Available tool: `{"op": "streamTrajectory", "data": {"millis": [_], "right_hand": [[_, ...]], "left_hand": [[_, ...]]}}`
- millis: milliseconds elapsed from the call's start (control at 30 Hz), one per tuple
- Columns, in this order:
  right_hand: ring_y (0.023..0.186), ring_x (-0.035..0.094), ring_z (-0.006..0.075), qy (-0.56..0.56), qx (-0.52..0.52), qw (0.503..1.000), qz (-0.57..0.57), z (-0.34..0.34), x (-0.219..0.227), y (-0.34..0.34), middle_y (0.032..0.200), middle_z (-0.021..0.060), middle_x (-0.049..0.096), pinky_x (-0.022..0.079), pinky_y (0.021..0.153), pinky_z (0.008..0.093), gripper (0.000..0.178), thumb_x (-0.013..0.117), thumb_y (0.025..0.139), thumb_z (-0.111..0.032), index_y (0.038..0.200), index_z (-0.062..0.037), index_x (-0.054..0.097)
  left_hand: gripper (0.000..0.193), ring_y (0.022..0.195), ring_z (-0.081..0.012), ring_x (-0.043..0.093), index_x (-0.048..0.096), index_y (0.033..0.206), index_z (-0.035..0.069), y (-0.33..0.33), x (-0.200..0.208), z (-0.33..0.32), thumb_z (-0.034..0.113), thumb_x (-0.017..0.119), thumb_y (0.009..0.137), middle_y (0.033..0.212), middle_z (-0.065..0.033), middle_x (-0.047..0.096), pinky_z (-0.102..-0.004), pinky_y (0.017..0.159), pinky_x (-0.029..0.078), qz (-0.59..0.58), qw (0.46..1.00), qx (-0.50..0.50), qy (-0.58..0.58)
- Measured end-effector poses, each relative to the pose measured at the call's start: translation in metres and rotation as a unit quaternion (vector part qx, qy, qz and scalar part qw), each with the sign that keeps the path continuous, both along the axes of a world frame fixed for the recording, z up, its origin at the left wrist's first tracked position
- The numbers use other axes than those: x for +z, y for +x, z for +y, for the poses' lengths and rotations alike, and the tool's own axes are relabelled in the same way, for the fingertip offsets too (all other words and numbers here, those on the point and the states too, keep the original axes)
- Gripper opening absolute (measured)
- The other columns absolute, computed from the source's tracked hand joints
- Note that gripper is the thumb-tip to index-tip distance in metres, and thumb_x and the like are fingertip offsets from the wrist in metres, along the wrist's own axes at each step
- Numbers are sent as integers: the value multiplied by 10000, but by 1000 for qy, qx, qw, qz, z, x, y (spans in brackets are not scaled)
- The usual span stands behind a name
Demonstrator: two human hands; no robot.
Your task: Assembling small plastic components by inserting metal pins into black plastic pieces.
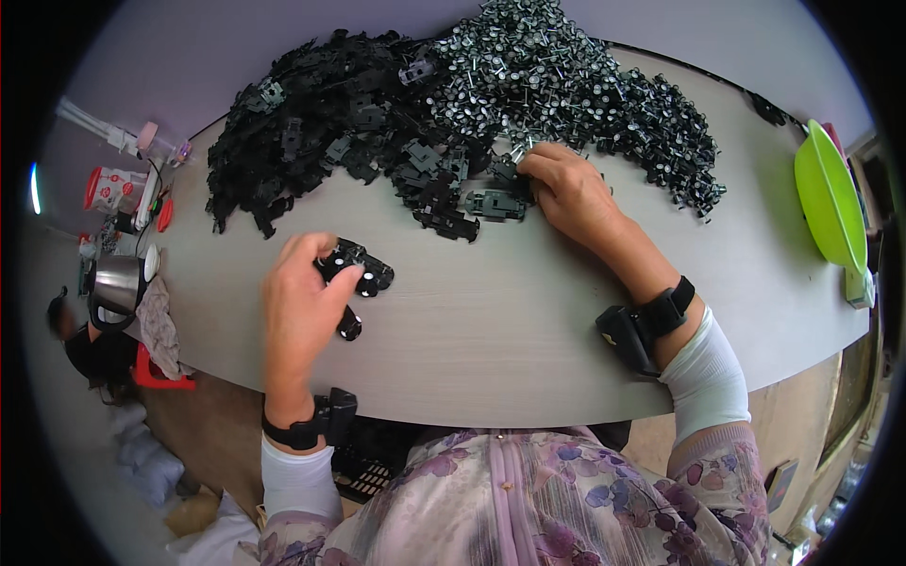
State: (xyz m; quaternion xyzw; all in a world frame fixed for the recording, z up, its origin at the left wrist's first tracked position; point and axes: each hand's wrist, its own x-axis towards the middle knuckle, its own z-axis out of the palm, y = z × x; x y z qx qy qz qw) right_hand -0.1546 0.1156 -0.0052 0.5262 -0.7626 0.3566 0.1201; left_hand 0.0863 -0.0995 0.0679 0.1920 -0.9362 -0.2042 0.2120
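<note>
My left hand is closed, thumb and fingertips gripping a black toy car chassis with white-centred wheels, low over the table. Just below it lies another small black wheeled piece. My right hand reaches to where two piles meet, its fingers pinched together. What they hold, if anything, is hidden. Beside those fingers is a dark grey chassis. The wide heap of black chassis parts spreads to the left, and the pile of small wheels on metal axles rises behind my right hand.
A lime-green basin stands at the table's right edge. Along the left edge are a steel kettle, a crumpled cloth and a red-and-white tub. A red stool and another person are beyond the left edge.
</note>
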Motion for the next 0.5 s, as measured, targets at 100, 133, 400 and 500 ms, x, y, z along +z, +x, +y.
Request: {"op": "streamTrajectory", "data": {"millis": [100, 133, 400, 500], "right_hand": [[859, 600, 361, 16, -25, 998, -60, 4, 0, 0, 884, 126, 596, 483, 726, 437, 189, 552, 738, 79, 885, -11, 630], [854, 598, 364, 15, -37, 996, -85, 5, 3, 2, 880, 129, 595, 480, 720, 438, 181, 552, 736, 75, 876, -14, 626], [823, 599, 363, 23, -35, 991, -129, 21, 5, 12, 884, 138, 592, 478, 720, 437, 218, 523, 701, 78, 877, -9, 618], [813, 604, 359, -12, -38, 993, -114, 18, 4, 12, 870, 132, 599, 480, 709, 437, 226, 519, 694, 79, 878, -5, 621]], "left_hand": [[245, 631, -241, 580, 610, 950, -15, -38, 4, 35, 36, 722, 739, 936, -117, 627, -342, 612, 485, -22, 989, -114, 93], [226, 670, -261, 604, 612, 945, -10, -50, 1, 44, 41, 717, 750, 943, -120, 629, -362, 632, 494, -15, 982, -165, 90], [255, 809, -369, 632, 609, 1019, -6, -122, -46, 78, 67, 686, 787, 1007, -159, 637, -426, 685, 505, -10, 975, -222, -8], [287, 835, -368, 634, 607, 1045, -3, -134, -46, 85, 63, 683, 776, 922, -158, 638, -440, 709, 505, -13, 982, -182, 43]]}}
